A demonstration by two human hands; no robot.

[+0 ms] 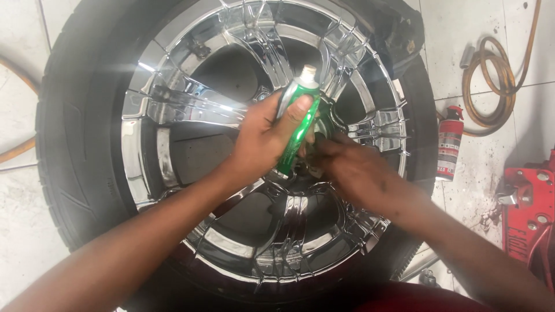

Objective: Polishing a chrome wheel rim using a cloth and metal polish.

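Coiled hose (491,81), red spray can (450,144), red jack (529,214).

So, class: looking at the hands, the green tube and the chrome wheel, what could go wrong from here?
1. The left hand holds the green tube over the hub of the chrome wheel; a hard squeeze might spill its contents onto the shiny spokes.
2. The right hand works between edged spokes and could get nicked.
3. The spray can and hose lie close on the floor: possible trip hazards.

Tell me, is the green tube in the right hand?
No, the left hand grips the green tube over the chrome wheel.
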